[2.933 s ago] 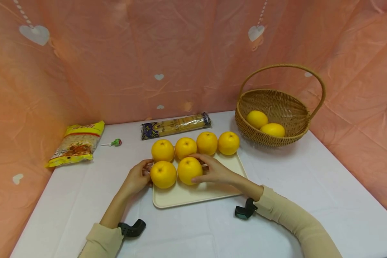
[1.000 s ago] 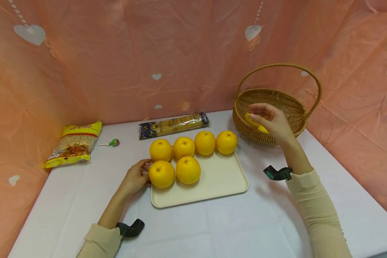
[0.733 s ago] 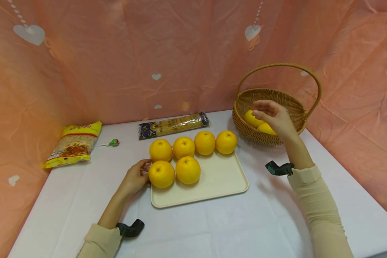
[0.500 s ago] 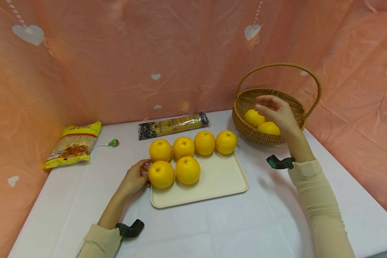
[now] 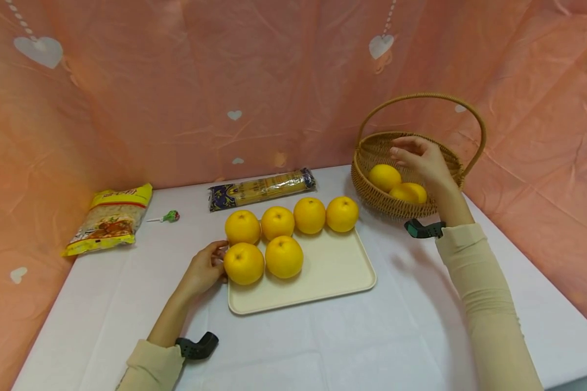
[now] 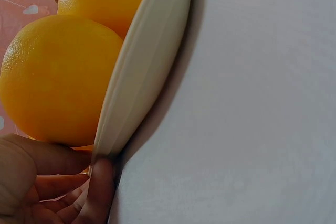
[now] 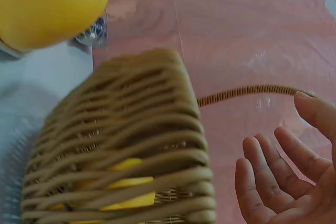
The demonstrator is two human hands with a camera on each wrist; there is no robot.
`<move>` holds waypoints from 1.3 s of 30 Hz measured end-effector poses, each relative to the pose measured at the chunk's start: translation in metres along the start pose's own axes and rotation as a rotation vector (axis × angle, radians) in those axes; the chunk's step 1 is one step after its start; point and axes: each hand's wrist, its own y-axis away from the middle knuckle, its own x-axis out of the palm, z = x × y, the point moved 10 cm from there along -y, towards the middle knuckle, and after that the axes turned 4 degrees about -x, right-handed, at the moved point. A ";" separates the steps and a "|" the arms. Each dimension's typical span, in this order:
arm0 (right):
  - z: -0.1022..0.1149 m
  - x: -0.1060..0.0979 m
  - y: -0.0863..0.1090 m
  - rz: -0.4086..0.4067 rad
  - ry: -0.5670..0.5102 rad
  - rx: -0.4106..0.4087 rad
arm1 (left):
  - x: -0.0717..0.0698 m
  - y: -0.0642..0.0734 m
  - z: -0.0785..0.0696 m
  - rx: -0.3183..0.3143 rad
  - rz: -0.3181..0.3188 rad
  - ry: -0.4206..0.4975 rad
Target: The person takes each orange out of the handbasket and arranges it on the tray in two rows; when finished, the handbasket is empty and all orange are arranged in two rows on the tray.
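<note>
At the left edge of a cream tray (image 5: 318, 282), my left hand (image 5: 203, 271) pinches the rim between thumb and fingers, as the left wrist view shows (image 6: 58, 182). Close beside its fingers sits the front left orange (image 5: 244, 264); a second orange (image 5: 284, 257) stands to its right. Several more oranges (image 5: 310, 215) line the tray's back edge. My right hand (image 5: 423, 160) hovers over the wicker basket (image 5: 381, 201), fingers loosely bent and holding nothing. Below it in the basket lie two yellow fruits (image 5: 385, 177), the nearer one (image 5: 408, 193) partly shaded by the hand.
A pack of spaghetti (image 5: 262, 190) lies behind the tray. To the left are a lollipop (image 5: 171, 216) and a yellow bag of dried food (image 5: 111, 219). The basket's tall handle (image 5: 479, 122) arches above its rim. A pink curtain (image 5: 176, 98) hangs behind the white table.
My right hand has left the front right orange, which stays on the tray, and moved to the basket. Lately it has risen a little, uncovering the yellow fruits. The left hand has stayed put.
</note>
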 end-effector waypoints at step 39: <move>-0.038 -0.029 -0.040 -0.073 -0.109 0.284 | 0.001 0.002 0.000 0.004 0.005 0.057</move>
